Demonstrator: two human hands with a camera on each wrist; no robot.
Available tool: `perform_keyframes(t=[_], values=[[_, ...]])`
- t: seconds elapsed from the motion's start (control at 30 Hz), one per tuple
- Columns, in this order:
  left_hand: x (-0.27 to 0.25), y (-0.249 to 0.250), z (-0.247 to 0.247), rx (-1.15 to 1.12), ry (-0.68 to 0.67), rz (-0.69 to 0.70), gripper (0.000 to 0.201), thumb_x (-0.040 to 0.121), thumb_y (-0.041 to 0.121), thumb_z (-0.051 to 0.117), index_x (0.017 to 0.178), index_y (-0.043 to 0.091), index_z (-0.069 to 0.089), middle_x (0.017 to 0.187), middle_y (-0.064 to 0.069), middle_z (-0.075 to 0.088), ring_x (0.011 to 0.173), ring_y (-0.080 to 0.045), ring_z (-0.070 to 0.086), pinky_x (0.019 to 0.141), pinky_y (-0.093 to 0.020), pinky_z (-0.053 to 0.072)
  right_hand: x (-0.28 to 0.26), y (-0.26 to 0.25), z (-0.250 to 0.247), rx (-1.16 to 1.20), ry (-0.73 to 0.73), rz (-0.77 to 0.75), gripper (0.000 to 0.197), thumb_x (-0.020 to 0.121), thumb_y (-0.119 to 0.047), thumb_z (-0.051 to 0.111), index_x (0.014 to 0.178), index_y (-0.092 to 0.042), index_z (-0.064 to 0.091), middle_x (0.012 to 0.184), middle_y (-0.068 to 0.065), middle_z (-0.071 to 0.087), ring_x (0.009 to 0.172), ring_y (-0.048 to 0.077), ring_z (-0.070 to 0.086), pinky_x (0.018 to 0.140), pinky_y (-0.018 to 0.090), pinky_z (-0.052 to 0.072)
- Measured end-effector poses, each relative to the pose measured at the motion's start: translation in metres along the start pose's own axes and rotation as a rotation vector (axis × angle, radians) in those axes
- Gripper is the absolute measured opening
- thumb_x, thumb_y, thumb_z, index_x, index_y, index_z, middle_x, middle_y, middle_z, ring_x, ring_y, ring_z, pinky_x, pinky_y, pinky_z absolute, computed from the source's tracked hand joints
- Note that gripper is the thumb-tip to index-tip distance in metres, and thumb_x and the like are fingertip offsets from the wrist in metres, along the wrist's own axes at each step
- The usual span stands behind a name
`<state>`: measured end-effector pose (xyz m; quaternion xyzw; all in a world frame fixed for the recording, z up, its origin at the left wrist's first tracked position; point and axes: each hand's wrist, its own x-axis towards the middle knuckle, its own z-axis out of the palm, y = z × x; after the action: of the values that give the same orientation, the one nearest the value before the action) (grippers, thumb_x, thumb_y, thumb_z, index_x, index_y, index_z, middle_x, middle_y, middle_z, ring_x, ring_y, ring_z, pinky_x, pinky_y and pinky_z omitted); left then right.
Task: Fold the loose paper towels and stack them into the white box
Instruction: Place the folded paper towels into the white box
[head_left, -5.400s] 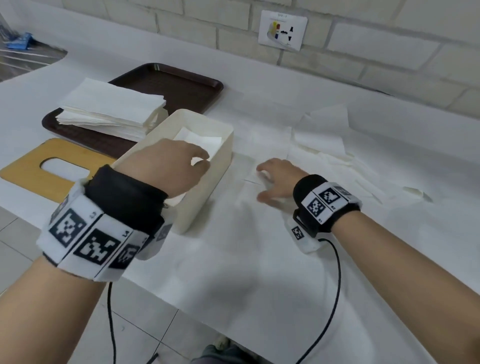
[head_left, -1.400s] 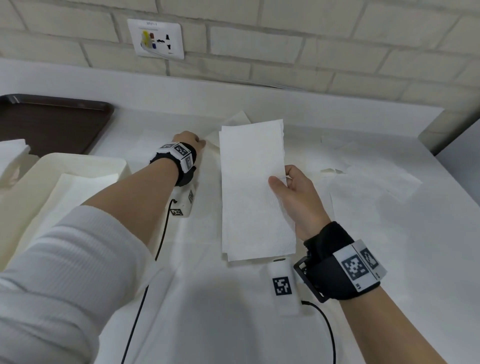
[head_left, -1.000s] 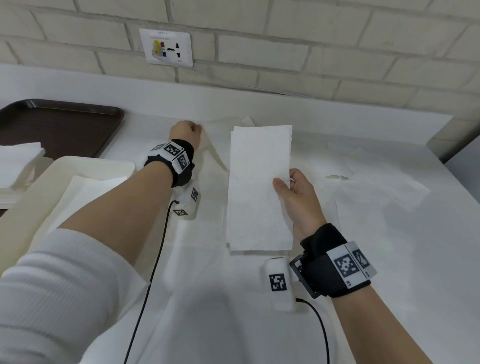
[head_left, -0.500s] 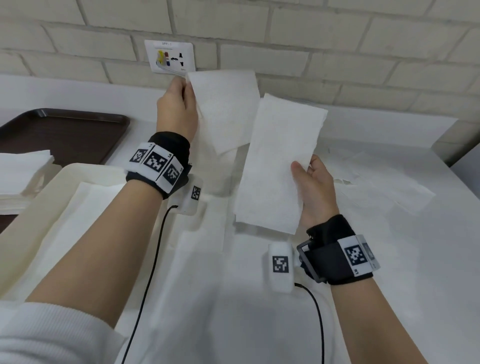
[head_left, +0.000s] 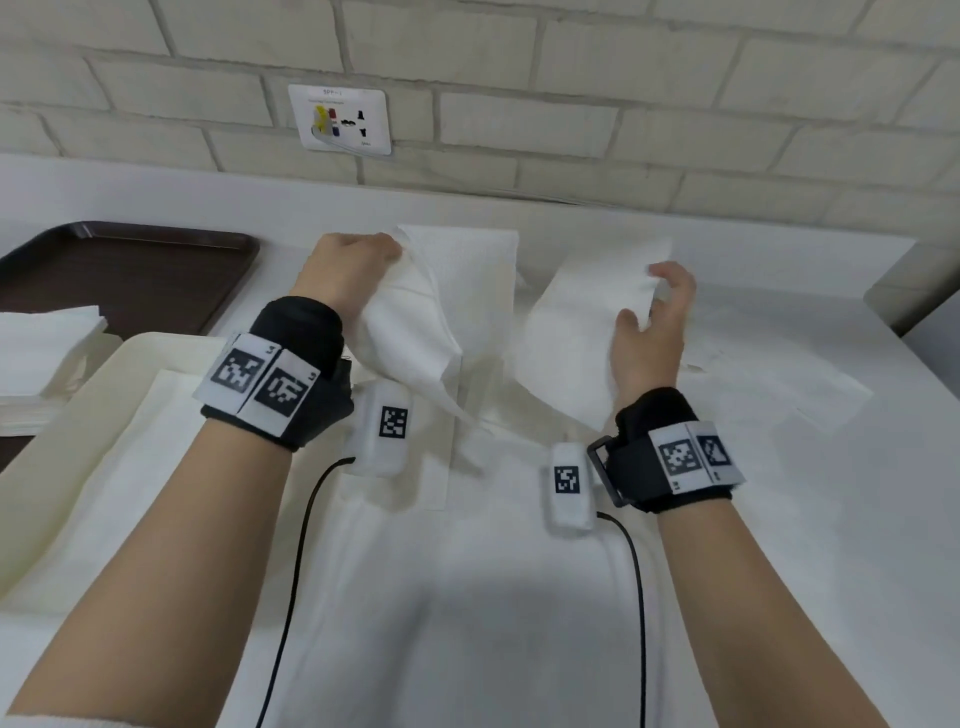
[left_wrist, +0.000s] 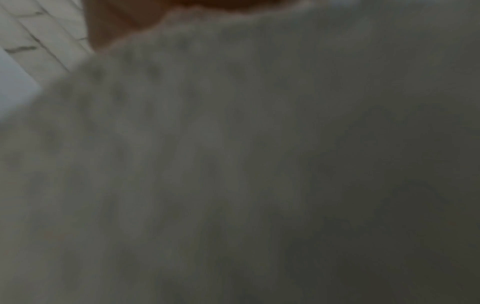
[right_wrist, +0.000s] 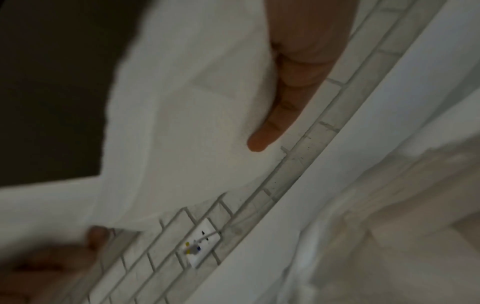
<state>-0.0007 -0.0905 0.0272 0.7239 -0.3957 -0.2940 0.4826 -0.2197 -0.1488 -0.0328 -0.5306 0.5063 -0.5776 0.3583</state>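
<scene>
My left hand (head_left: 353, 270) grips a limp white paper towel (head_left: 441, 317) by its upper left corner, held above the table. That towel (left_wrist: 233, 164) fills the blurred left wrist view. To the right, my right hand (head_left: 649, 317) holds a second paper towel (head_left: 576, 338) loosely between thumb and spread fingers. In the right wrist view this towel (right_wrist: 182, 123) lies against a straight finger (right_wrist: 293, 82). The white box (head_left: 156, 340) stands at the left, with folded towels (head_left: 130, 467) lying inside it.
A dark brown tray (head_left: 130, 270) at the far left carries a stack of white towels (head_left: 41, 353). More loose towels (head_left: 779, 384) lie flat on the white table at the right. A wall socket (head_left: 340, 119) sits on the brick wall behind. The table ends at the right (head_left: 893, 291).
Both hands have come down from wall height toward the table with their towels. The left towel now hangs crumpled, and the right hand's fingers have spread wider on its towel.
</scene>
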Motion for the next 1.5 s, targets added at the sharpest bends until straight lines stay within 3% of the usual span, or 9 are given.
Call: perform_keyframes(t=[0.17, 0.37, 0.63, 0.77, 0.9, 1.03, 1.27, 1.4, 1.5], values=[[-0.011, 0.001, 0.0, -0.102, -0.082, -0.105, 0.026, 0.089, 0.023, 0.05, 0.065, 0.012, 0.052, 0.067, -0.004, 0.049, 0.061, -0.017, 0.046, 0.058, -0.028, 0.034, 0.001, 0.013, 0.015, -0.258, -0.14, -0.099, 0.043, 0.091, 0.014, 0.03, 0.113, -0.003, 0.063, 0.116, 0.011, 0.057, 0.11, 0.013, 0.05, 0.084, -0.01, 0.025], [-0.022, -0.007, 0.009, -0.071, -0.176, -0.148, 0.03, 0.093, 0.02, 0.045, 0.066, 0.01, 0.05, 0.07, -0.005, 0.051, 0.064, -0.016, 0.045, 0.057, -0.026, 0.033, 0.005, -0.002, 0.026, -0.02, -0.478, -0.036, 0.031, 0.083, -0.01, 0.06, 0.112, -0.021, 0.06, 0.116, -0.003, 0.05, 0.127, 0.022, 0.044, 0.109, 0.04, 0.036], [-0.033, -0.016, 0.013, 0.003, -0.239, -0.193, 0.03, 0.095, 0.021, 0.046, 0.07, 0.007, 0.053, 0.072, -0.004, 0.056, 0.07, -0.019, 0.048, 0.061, -0.026, 0.036, -0.001, -0.031, 0.015, 0.219, -0.876, -0.089, 0.047, 0.064, -0.017, 0.058, 0.111, -0.017, 0.057, 0.118, 0.002, 0.05, 0.115, 0.015, 0.047, 0.085, 0.013, 0.045], [-0.038, -0.018, 0.015, 0.1, -0.252, -0.146, 0.029, 0.096, 0.014, 0.044, 0.067, 0.01, 0.051, 0.064, -0.002, 0.058, 0.068, -0.018, 0.048, 0.059, -0.021, 0.039, -0.005, -0.037, 0.021, 0.149, -0.738, -0.111, 0.033, 0.073, -0.014, 0.066, 0.105, -0.013, 0.062, 0.101, -0.005, 0.064, 0.102, 0.008, 0.058, 0.093, 0.021, 0.044], [-0.042, -0.021, 0.017, 0.131, -0.314, -0.133, 0.021, 0.093, 0.017, 0.048, 0.084, 0.006, 0.063, 0.086, -0.007, 0.057, 0.084, -0.021, 0.049, 0.078, -0.031, 0.039, -0.006, -0.042, 0.028, 0.177, -0.538, 0.056, 0.011, 0.089, -0.008, 0.059, 0.081, -0.011, 0.066, 0.072, -0.01, 0.069, 0.071, 0.006, 0.064, 0.076, 0.023, 0.052], [-0.048, -0.028, 0.019, 0.111, -0.348, -0.126, 0.024, 0.091, 0.024, 0.053, 0.074, 0.012, 0.065, 0.079, 0.001, 0.064, 0.081, -0.02, 0.057, 0.079, -0.028, 0.041, -0.006, -0.045, 0.035, 0.177, -0.422, 0.134, 0.018, 0.091, -0.008, 0.057, 0.1, 0.006, 0.064, 0.095, 0.01, 0.065, 0.084, 0.021, 0.062, 0.087, 0.037, 0.05], [-0.052, -0.032, 0.009, -0.01, -0.243, -0.196, 0.024, 0.084, 0.028, 0.055, 0.067, 0.013, 0.061, 0.072, -0.006, 0.06, 0.075, -0.027, 0.055, 0.078, -0.034, 0.038, 0.005, -0.032, 0.034, 0.011, -0.248, 0.087, 0.018, 0.089, -0.008, 0.057, 0.103, 0.002, 0.064, 0.104, 0.012, 0.066, 0.089, 0.017, 0.06, 0.085, 0.03, 0.05], [-0.047, -0.025, -0.004, -0.233, -0.184, -0.047, 0.011, 0.061, 0.022, 0.059, 0.063, 0.012, 0.06, 0.062, -0.003, 0.062, 0.065, -0.023, 0.057, 0.069, -0.029, 0.04, 0.01, -0.022, 0.029, -0.187, -0.156, 0.003, 0.022, 0.093, -0.008, 0.05, 0.111, 0.002, 0.057, 0.114, 0.014, 0.061, 0.099, 0.022, 0.058, 0.082, 0.02, 0.042], [-0.045, -0.018, -0.006, -0.355, -0.245, 0.098, 0.012, 0.078, 0.022, 0.06, 0.077, 0.01, 0.061, 0.066, 0.004, 0.068, 0.06, -0.01, 0.063, 0.061, -0.02, 0.048, 0.009, -0.018, 0.03, -0.319, -0.183, -0.032, 0.03, 0.096, -0.004, 0.039, 0.124, 0.003, 0.046, 0.126, 0.014, 0.051, 0.117, 0.025, 0.049, 0.094, 0.02, 0.035]])
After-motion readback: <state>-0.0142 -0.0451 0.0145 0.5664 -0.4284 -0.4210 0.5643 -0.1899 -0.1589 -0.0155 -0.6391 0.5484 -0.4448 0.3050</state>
